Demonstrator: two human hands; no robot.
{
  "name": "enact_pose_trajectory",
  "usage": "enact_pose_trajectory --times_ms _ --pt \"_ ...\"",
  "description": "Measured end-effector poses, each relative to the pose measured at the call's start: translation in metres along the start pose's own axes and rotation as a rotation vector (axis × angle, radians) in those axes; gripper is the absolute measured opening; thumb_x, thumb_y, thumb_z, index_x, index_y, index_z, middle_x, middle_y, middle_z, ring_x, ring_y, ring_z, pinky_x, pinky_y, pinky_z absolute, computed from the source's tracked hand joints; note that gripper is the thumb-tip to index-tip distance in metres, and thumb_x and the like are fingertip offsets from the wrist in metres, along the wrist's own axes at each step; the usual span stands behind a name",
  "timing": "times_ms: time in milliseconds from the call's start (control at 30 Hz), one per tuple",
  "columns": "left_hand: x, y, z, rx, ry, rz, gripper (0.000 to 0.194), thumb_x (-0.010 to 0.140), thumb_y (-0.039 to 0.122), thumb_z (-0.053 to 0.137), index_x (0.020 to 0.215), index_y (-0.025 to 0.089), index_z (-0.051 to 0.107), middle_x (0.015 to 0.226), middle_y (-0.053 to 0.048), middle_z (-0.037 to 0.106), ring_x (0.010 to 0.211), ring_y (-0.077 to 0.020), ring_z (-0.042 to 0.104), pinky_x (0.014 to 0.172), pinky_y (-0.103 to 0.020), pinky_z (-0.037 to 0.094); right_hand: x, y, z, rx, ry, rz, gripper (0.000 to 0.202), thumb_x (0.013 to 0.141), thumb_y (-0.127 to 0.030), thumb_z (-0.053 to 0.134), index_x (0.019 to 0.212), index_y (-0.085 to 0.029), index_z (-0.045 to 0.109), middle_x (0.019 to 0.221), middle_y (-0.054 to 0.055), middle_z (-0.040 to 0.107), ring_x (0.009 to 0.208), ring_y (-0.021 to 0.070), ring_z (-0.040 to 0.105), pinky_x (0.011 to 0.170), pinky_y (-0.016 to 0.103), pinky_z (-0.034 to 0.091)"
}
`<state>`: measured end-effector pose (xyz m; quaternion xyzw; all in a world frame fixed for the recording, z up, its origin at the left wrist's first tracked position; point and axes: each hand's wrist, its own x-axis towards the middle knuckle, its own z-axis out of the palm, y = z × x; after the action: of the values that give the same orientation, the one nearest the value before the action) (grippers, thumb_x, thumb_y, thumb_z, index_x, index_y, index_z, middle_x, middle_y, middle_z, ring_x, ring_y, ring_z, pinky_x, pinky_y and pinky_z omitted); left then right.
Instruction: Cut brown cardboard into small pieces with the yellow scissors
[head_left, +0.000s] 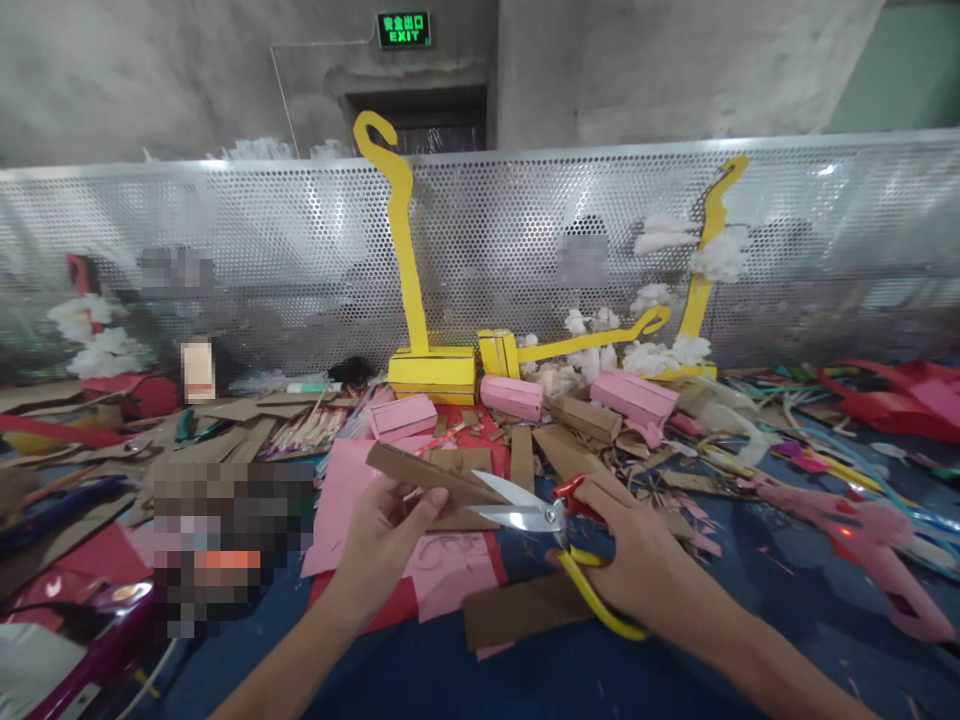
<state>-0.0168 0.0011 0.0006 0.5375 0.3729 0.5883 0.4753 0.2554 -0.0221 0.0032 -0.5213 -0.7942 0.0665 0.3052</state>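
Observation:
My left hand (390,515) pinches a brown cardboard strip (435,478) between thumb and fingers. In my right hand (637,540) is a pair of scissors (550,515) with one red and one yellow handle. Their silver blades are spread apart and point left at the strip's right end; whether they touch it I cannot tell. Beneath my hands lie pink sheets (450,578) and red sheets (386,605). Another cardboard piece (525,608) rests on the blue table just below the scissors.
Yellow hook-shaped constructions (409,265) stand at the perforated metal screen (510,240). Pink boxes (512,397) and cardboard scraps lie before them. On the right is a pink glue gun (862,540) with a lit red light; at left, pliers (199,428) and a purple object (97,650).

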Motion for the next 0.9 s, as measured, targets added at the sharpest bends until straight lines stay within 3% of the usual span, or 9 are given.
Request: enact_pose_trajectory --times_ms 333,533,667,900 --pt "-0.002 0.002 0.003 0.019 0.004 0.033 0.032 0.076 0.035 0.080 0.098 0.015 0.068 0.098 -0.009 0.079 0.091 -0.0260 0.075 0.080 -0.037 0.063 -0.001 -0.001 0.000 -0.077 0.017 -0.046 0.015 0.081 -0.025 0.072 0.085 -0.022 0.059 0.094 0.006 0.062 0.085 0.0233 0.061 0.075 0.035 0.051" --pt "-0.004 -0.001 0.004 0.036 0.020 0.027 0.031 0.076 0.034 0.080 0.098 0.015 0.067 0.098 -0.009 0.079 0.090 -0.0250 0.075 0.078 -0.034 0.063 0.000 0.006 0.001 -0.155 0.091 -0.143 0.019 0.080 -0.034 0.076 0.082 -0.022 0.061 0.096 0.009 0.063 0.094 0.0292 0.061 0.087 0.044 0.052" --pt "-0.004 -0.001 0.005 0.011 -0.011 0.038 0.030 0.078 0.034 0.078 0.100 0.016 0.068 0.101 -0.009 0.078 0.090 -0.0238 0.074 0.077 -0.031 0.063 0.000 0.008 -0.001 -0.168 0.086 -0.203 0.014 0.083 -0.029 0.072 0.072 -0.025 0.065 0.088 0.009 0.064 0.094 0.0304 0.060 0.087 0.048 0.052" --pt "-0.006 -0.004 0.004 -0.023 -0.025 0.024 0.028 0.080 0.031 0.078 0.102 0.016 0.069 0.102 -0.008 0.078 0.092 -0.0222 0.074 0.079 -0.030 0.063 0.000 0.014 0.003 -0.112 0.053 -0.207 0.021 0.083 -0.026 0.073 0.065 -0.026 0.062 0.081 0.006 0.063 0.091 0.0272 0.059 0.086 0.044 0.052"
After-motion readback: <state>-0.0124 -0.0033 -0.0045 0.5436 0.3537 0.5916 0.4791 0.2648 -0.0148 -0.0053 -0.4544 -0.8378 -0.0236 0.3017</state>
